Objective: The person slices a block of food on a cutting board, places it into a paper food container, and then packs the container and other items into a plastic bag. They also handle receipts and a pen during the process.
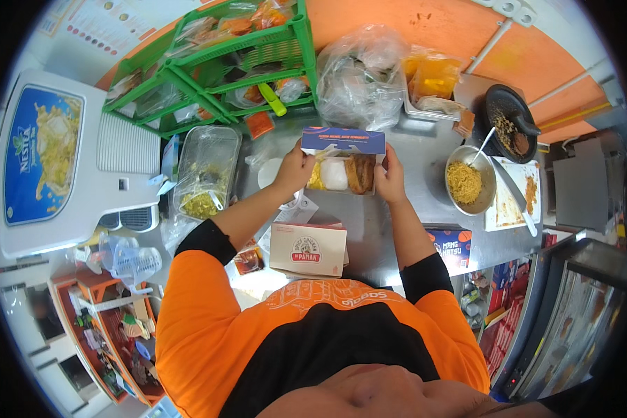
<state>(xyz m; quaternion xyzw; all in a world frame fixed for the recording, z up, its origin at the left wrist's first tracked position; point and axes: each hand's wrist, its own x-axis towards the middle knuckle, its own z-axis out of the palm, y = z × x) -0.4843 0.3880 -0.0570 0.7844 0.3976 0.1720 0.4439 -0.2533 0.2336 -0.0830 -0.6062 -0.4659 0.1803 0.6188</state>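
A paper meal box (343, 140) with a dark blue lid is raised between my two hands, over the steel table. My left hand (297, 170) grips its left side, and my right hand (390, 175) has the right side. The lid is partly up, so the food shows: a yellow shredded food (315, 174), a white mound that looks like rice (334, 174) and a piece of brown fried food (360, 174). Closer to my body lies a shut cream carton (308, 251) with a red print. Behind my left hand a round white item (269, 172) is partly covered.
To the right stand a steel bowl of yellow shreds (464, 183), a knife (514, 194) on a white cutting board (496, 217), and a stone mortar (507, 128). A lidded plastic tub (209, 151) is left. Green crates (240, 39) and a big plastic bag (359, 78) line the back.
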